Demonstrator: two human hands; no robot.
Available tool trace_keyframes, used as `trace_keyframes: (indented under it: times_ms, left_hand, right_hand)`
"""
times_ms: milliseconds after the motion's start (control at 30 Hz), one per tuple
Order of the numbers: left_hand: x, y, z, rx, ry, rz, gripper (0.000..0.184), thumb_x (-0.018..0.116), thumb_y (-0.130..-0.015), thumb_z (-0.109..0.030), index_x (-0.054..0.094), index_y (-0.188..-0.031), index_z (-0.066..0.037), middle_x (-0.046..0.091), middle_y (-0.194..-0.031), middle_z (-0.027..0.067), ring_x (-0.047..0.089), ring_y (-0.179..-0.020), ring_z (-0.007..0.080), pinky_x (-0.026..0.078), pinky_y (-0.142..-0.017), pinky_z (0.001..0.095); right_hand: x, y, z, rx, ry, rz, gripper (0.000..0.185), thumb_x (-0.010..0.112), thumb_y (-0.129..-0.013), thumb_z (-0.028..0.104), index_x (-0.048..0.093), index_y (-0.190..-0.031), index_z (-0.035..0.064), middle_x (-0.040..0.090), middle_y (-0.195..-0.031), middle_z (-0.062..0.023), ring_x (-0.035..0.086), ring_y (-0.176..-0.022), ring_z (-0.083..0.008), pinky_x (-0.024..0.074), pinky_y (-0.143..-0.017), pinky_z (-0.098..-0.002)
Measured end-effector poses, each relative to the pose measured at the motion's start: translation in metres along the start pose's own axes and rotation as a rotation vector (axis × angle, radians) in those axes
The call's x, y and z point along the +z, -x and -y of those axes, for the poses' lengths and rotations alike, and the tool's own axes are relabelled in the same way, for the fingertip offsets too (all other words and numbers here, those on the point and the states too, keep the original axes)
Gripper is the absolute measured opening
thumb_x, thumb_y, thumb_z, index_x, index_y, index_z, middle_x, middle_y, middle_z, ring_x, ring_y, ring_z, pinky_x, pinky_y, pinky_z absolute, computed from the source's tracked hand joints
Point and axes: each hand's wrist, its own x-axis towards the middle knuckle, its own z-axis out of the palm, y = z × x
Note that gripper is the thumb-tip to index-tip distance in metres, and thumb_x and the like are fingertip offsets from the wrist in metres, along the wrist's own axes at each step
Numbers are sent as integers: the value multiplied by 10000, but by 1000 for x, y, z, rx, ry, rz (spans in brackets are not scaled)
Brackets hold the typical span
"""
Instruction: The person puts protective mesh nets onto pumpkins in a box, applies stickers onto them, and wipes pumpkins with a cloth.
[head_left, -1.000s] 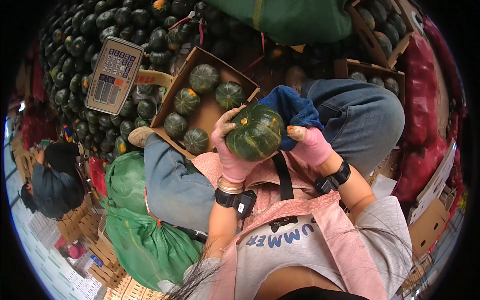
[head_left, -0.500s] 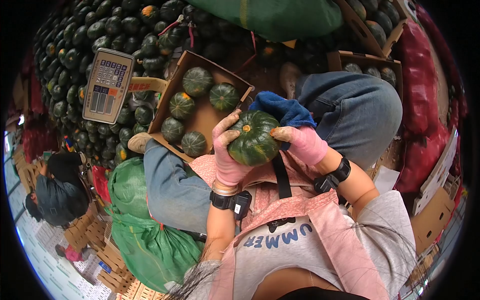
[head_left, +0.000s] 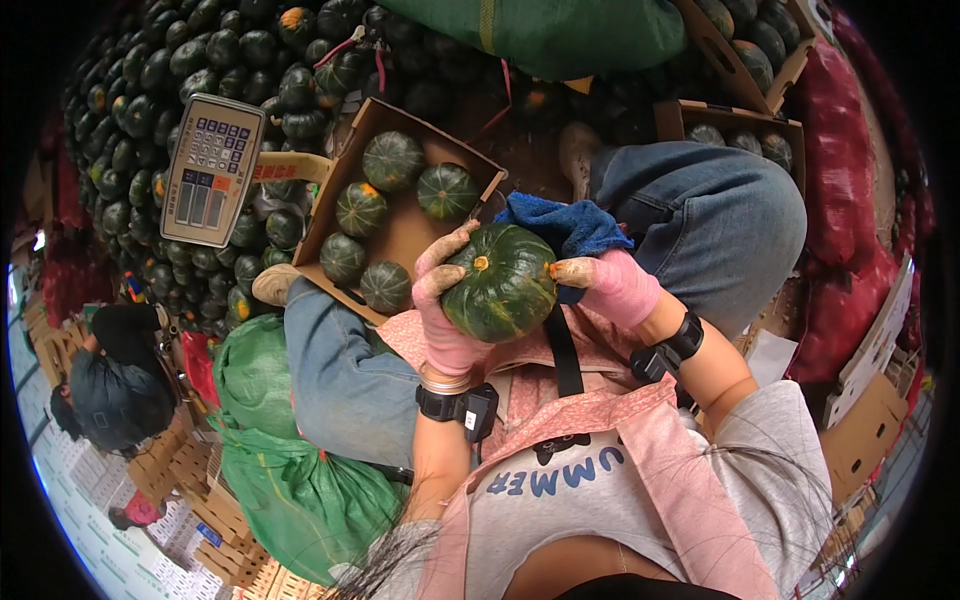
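A dark green pumpkin [head_left: 500, 285] with an orange-yellow stem scar is held above my lap. My left hand [head_left: 445, 310], in a pink fingerless glove with soiled fingertips, is closed around its left side. On the other side, the thumb of my right hand [head_left: 615, 285] presses against the pumpkin's skin. A blue cloth [head_left: 565, 222] bunches up from that hand behind the pumpkin; the fingers gripping it are mostly hidden. Just beyond, an open cardboard box [head_left: 420, 245] holds several similar pumpkins [head_left: 394, 160].
A digital scale [head_left: 213, 170] stands left of the box, before a large pumpkin heap [head_left: 130, 150]. Green sacks [head_left: 300, 500] lie at my left, red mesh sacks [head_left: 838, 160] at my right. Another box [head_left: 740, 118] holds pumpkins. Another person [head_left: 120, 390] is at far left.
The pumpkin has shifted slightly left and turned a little in my hands. My left hand moved left with it, while my right thumb stays against its side.
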Motion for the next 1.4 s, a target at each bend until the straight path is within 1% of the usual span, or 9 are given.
trace_keyframes:
  times_ms: [300,367,400,467,667,767,867,967,1400]
  left_hand:
    - [-1,1,-2,25,10,26,712,868,-593,-107,348,-1079,-135,456,-1205,184,528,-1133,364,483,-928,448]
    - [-1,2,-2,22,17,31,708,867,-597,-117,349,-1078,-134,458,-1200,184,529,-1129,367,478,-928,457]
    - [-1,1,-3,22,17,32,708,867,-597,-117,349,-1078,-134,458,-1200,184,529,-1129,367,478,-928,457]
    - [-2,1,-5,23,4,46,711,868,-592,-120,349,-1079,-136,464,-1192,182,528,-1126,375,469,-934,469]
    - [-5,2,-5,38,-47,135,743,879,-565,-127,349,-1085,-144,469,-1187,177,524,-1129,384,458,-945,475]
    - [1,12,6,-25,60,37,751,883,-562,-132,348,-1089,-148,467,-1197,177,524,-1133,381,460,-945,467]
    - [0,5,-3,-49,113,31,750,882,-564,-129,348,-1089,-151,464,-1208,180,521,-1139,379,462,-944,462]
    - [-3,6,0,-27,100,62,754,885,-561,-127,348,-1089,-151,462,-1213,183,517,-1145,378,464,-942,461]
    - [-5,1,-10,-11,33,117,744,894,-532,-124,381,-1070,-148,475,-1197,180,528,-1129,376,464,-937,454]
  right_hand:
    - [1,0,1,37,-49,15,620,737,-720,218,524,-1246,-31,584,-1205,-103,523,-1125,-169,396,-987,-301]
    - [2,-1,2,14,75,-17,698,767,-675,344,543,-1214,-37,586,-1172,-90,561,-1069,-167,436,-942,-293]
    - [2,0,2,13,74,-18,698,767,-675,344,543,-1214,-37,586,-1172,-90,561,-1069,-167,436,-942,-293]
    - [2,2,0,3,6,-51,556,745,-707,216,584,-1177,-33,600,-1164,-98,534,-1099,-171,404,-975,-301]
    - [-5,4,1,77,-64,2,585,740,-718,179,548,-1231,-23,591,-1192,-97,530,-1118,-172,393,-994,-311]
    - [-2,7,2,11,2,-8,617,746,-717,151,520,-1267,-14,572,-1242,-102,517,-1158,-176,374,-1021,-318]
    - [6,10,6,44,-88,-21,652,759,-712,147,502,-1290,-9,556,-1275,-110,501,-1190,-180,358,-1040,-323]
    - [1,7,5,54,-19,5,662,764,-710,149,498,-1296,-5,558,-1268,-101,502,-1186,-184,360,-1038,-322]
    - [1,6,10,15,115,-40,542,739,-691,90,579,-1196,-21,562,-1192,-94,521,-1133,-190,379,-1008,-307]
